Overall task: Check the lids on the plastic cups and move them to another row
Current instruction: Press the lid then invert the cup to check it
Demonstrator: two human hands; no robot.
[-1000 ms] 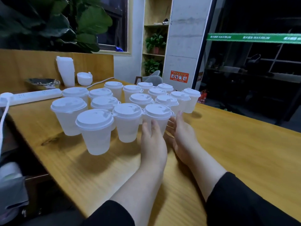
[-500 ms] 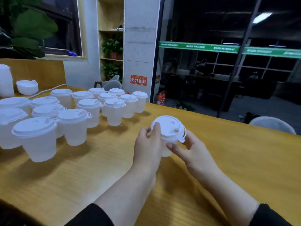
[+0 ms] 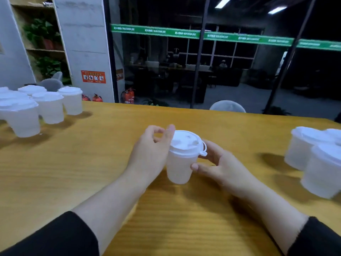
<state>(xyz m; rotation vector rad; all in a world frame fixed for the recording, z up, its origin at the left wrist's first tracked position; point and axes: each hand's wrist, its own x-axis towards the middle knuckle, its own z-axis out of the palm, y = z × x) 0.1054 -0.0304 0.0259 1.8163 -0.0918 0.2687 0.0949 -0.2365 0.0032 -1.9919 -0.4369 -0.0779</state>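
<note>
A translucent plastic cup (image 3: 180, 168) with a white lid (image 3: 186, 143) is held between both hands above the wooden table (image 3: 73, 163). My left hand (image 3: 151, 154) curls round its left side, thumb up at the lid's rim. My right hand (image 3: 219, 165) holds the right side, thumb on the cup wall and fingers behind, near the lid's small tab. Several lidded cups (image 3: 48, 106) stand in a group at the far left. Two or three more lidded cups (image 3: 321, 163) stand at the right edge.
The table's far edge runs across the middle of the view, with a grey chair back (image 3: 227, 107) just beyond it. Behind are a concrete pillar, a shelf with plants, red fire extinguishers (image 3: 128, 96) and dark glass walls.
Both hands have lifted one cup out of the left group and carried it to the right. My view has turned right, so the cups at the right edge have come into sight.
</note>
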